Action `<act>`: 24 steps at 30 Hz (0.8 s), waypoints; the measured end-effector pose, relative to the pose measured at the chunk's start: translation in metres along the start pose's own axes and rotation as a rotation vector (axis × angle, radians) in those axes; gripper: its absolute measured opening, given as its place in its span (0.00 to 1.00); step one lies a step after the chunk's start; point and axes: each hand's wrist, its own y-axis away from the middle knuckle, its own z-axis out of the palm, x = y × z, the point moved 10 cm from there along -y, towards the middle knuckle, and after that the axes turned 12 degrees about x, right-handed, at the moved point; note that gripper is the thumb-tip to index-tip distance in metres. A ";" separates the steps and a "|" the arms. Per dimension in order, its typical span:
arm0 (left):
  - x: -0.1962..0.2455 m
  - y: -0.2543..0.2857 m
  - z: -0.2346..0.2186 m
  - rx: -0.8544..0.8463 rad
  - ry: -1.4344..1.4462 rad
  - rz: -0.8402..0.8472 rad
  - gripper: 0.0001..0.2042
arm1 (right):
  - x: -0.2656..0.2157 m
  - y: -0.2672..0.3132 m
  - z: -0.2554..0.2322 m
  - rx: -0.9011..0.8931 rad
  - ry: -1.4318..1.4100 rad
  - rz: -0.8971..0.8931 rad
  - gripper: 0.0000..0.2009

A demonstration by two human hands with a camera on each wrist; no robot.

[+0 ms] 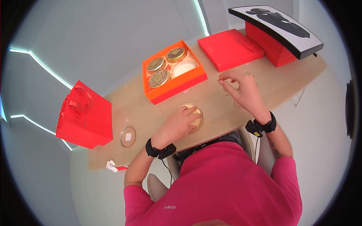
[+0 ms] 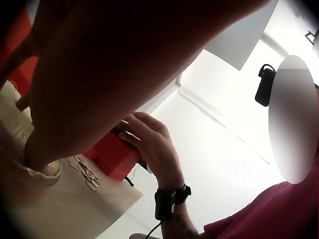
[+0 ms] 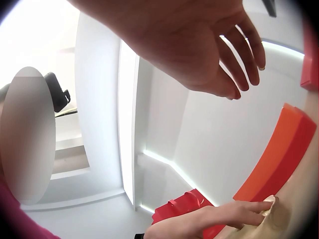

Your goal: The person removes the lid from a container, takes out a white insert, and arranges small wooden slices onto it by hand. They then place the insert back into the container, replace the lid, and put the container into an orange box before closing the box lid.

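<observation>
My left hand (image 1: pixel 176 126) lies over a round, clear-walled tub (image 1: pixel 198 122) with pale gold contents, near the table's front edge. Its fingers spread over the top and the thumb sits at the near rim, holding the tub. In the left wrist view the hand covers much of the clear rim (image 2: pixel 54 174). My right hand (image 1: pixel 244 90) is raised above the table, right of the tub, its fingers loosely bent with nothing between them. Several thin ring-shaped pieces (image 1: pixel 236 104) lie beneath it, partly hidden in the head view; the left wrist view shows a cluster of them (image 2: pixel 88 174).
Behind the tub stands an open orange box (image 1: pixel 166 95) holding three round tins (image 1: pixel 159 78) and a white round recess (image 1: pixel 184 69). A clear disc-shaped lid (image 1: pixel 128 141) lies left, beside a red gift bag (image 1: pixel 90 120). Back right are a red flat box (image 1: pixel 230 51) and a black-edged panel (image 1: pixel 279 28).
</observation>
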 end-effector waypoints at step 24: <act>-0.007 0.040 -0.038 0.104 -0.089 -0.053 0.21 | 0.163 0.054 0.031 -0.609 0.655 -0.040 0.48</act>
